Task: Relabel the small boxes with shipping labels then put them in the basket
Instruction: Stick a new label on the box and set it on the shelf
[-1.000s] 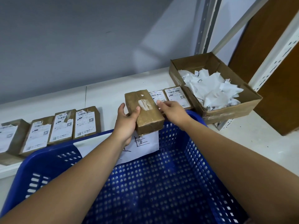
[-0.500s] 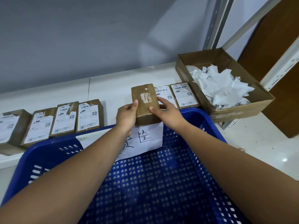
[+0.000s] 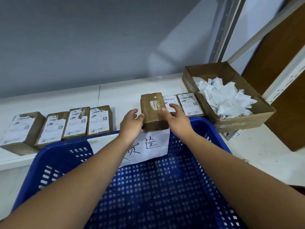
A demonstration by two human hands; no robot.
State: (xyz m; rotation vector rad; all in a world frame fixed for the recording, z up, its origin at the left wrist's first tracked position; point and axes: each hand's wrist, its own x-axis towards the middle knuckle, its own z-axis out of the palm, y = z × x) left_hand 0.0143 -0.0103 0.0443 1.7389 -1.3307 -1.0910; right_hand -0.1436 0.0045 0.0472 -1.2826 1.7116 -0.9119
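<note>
Much of the blue basket point(image 3: 207, 129) is covered by the two forearms, and its near edge is cut off by the frame. A paper sign point(image 3: 151, 144) is fixed at the basket's far rim. One handwritten character, "筐", can be read on it. A second character is half hidden by the left forearm.

The brown box point(image 3: 152, 111) is seen just above the basket's far rim, between the hands. Only a torn white scrap of label is left on its top face. Its underside is hidden, so it cannot be told whether it is lifted or resting on something.

The box's left side is touched by the thumb of the left hand point(image 3: 131, 123). One finger is raised clear of the box and the others are hidden, so its grip cannot be judged. The box's right top edge is touched by the thumb of the right hand point(image 3: 177, 120). Its grip is wide, with the fingers held straight.

Beyond the basket's far-left rim, a row of four labelled boxes point(image 3: 76, 121) lies on the white tabletop point(image 3: 118, 96). Beyond its far-right rim lie two more labelled boxes point(image 3: 189, 104), the nearer partly covered by the right fingers. Barcodes and QR squares are visible, but the print is too small to read.

Right of the basket, crumpled label papers point(image 3: 226, 98) are held in a cardboard tray point(image 3: 241, 120).
</note>
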